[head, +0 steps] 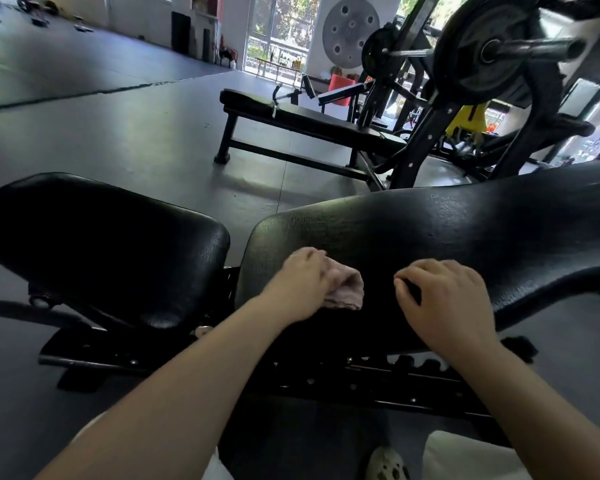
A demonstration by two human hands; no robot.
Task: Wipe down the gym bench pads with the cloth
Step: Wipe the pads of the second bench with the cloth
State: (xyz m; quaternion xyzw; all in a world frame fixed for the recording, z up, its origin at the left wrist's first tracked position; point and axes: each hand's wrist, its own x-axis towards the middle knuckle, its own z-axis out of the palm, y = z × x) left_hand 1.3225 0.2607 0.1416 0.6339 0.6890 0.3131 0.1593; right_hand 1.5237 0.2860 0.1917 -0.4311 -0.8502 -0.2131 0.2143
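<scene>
Gripping a bunched pink cloth (345, 289), the left hand (302, 284) presses it onto the near left end of the long back pad (465, 230), while the right hand (445, 299) rests beside it on the same pad, fingers loosely curled and holding nothing. That black back pad runs off to the right; the separate seat pad (101, 244) lies left of it across a narrow gap. Farther off stand a flat bench (302, 123) and a loaded barbell plate (489, 50).
</scene>
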